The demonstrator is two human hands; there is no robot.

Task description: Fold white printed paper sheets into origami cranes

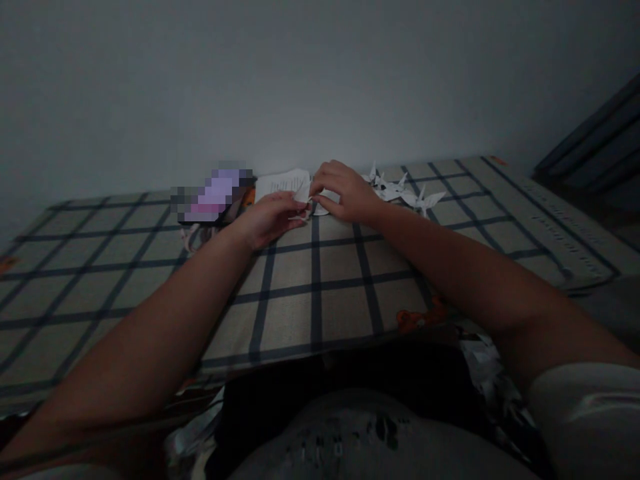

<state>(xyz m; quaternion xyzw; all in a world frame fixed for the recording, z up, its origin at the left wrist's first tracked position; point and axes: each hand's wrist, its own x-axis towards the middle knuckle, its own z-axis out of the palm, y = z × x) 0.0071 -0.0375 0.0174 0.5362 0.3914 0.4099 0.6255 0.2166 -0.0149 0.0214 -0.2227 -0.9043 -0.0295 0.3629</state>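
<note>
Head view, dim light: two bare hands work over a surface (pixel 290 307) covered by a cream cloth with dark blue checks. The landmark is a printed sheet (pixel 274 185), white with lines of text too small to read, lying toward the pale wall (pixel 300 80).

A small piece of white paper (pixel 303 191) is held up just in front of the printed sheet's right edge. The left hand (pixel 270 217), in front of the sheet, pinches this paper between thumb and fingers; the right hand (pixel 345 193), just right of the sheet, has curled fingers, thumb and fingertips meeting at the paper's edge. The finer folds are too small to make out.

Right of the sheet, beyond the right hand, lies a cluster of folded white paper birds (pixel 424 200) with pointed wings. Left of the sheet is a device with a lit purple screen (pixel 215 193), blurred out, with a pale looped cord (pixel 189 238) in front.
</note>
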